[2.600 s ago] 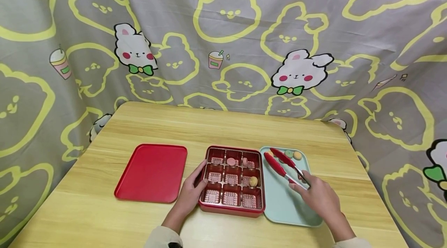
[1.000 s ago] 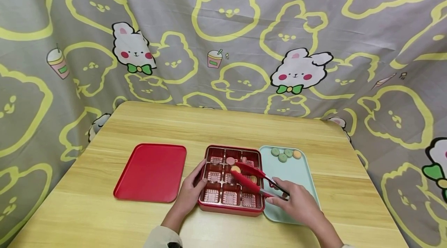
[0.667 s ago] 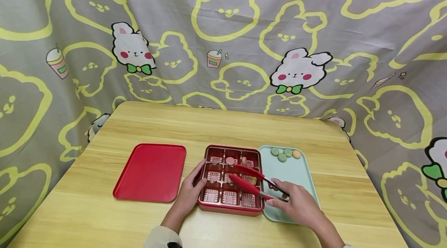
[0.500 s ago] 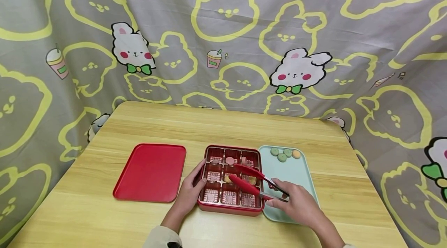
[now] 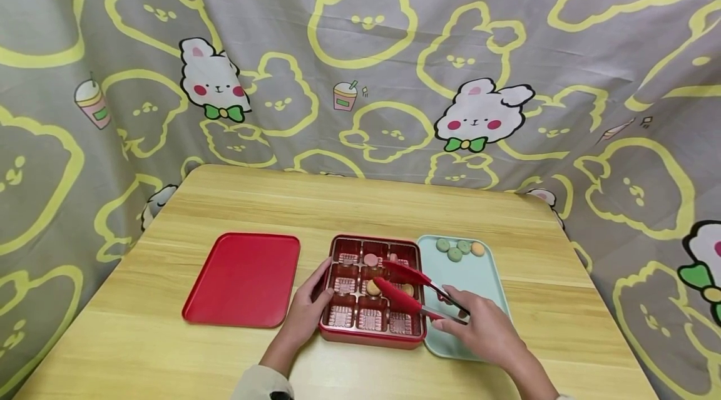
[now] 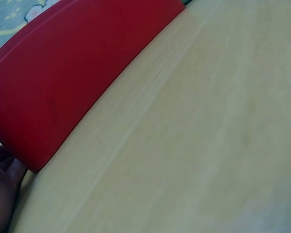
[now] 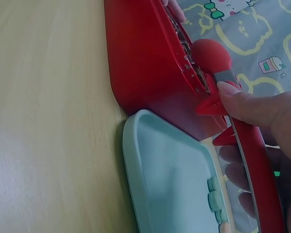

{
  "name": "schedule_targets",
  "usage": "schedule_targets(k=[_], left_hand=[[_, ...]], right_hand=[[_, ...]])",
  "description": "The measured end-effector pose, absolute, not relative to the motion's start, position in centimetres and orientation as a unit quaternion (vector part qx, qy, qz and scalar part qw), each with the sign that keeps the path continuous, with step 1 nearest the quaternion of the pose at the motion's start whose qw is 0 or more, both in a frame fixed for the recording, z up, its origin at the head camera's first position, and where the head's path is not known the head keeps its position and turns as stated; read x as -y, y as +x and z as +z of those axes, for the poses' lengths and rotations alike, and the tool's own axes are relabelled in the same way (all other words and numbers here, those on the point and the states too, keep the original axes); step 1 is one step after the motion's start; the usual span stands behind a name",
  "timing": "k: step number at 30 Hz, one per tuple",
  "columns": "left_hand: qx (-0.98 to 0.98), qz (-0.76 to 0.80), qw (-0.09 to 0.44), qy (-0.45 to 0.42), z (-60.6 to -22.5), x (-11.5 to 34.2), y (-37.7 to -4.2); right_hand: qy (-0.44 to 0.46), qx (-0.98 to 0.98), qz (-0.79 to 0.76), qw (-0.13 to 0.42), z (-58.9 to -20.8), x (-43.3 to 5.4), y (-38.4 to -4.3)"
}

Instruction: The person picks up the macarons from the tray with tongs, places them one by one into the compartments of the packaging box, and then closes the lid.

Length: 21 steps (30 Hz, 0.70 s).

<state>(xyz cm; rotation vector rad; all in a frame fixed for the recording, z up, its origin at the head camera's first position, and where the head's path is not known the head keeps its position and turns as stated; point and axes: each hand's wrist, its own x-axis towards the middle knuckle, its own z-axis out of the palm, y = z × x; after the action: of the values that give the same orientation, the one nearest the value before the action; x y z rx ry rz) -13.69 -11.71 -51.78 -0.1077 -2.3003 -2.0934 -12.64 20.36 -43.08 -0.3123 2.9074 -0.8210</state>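
Observation:
My right hand (image 5: 479,322) grips red-tipped tongs (image 5: 398,300) over the box, thumb on one arm and fingers round the other. The tips are spread, and one is beside an orange-yellow macaron (image 5: 373,288) in the centre compartment. My left hand (image 5: 304,309) holds the left side of the red compartment box (image 5: 372,340), its thumb at the rim. A pink macaron (image 5: 370,260) sits in the back middle compartment. Another pink macaron (image 5: 393,258) stands in the back right one, partly hidden. A yellowish macaron (image 5: 408,290) lies in the middle right compartment, partly behind the tongs.
A pale green tray (image 5: 450,343) adjoins the box on the right. At its far end lie several green macarons (image 5: 455,255) and an orange macaron (image 5: 477,248). A flat red lid (image 5: 242,281) lies to the left on the wooden table (image 5: 270,200). A patterned curtain hangs behind.
The tongs have come from the tray to the box with an orange-yellow macaron and released it in the centre compartment. They have since shifted slightly up. My left hand has stayed put.

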Motion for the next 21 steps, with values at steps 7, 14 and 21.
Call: schedule_targets(k=[7, 14, 21], left_hand=[[0.745, -0.666, 0.015, -0.03, -51.8, 11.7, -13.6], [0.746, -0.665, 0.018, -0.031, -51.7, 11.7, -13.6], [0.743, -0.668, 0.017, -0.035, -51.8, 11.8, -13.6]], right_hand=[[-0.078, -0.959, -0.27, 0.046, -43.1, -21.0, -12.7], [-0.046, -0.964, -0.257, 0.054, -43.1, -21.5, -12.9], [-0.026, -0.969, -0.242, 0.041, -42.9, -22.4, -13.0]])
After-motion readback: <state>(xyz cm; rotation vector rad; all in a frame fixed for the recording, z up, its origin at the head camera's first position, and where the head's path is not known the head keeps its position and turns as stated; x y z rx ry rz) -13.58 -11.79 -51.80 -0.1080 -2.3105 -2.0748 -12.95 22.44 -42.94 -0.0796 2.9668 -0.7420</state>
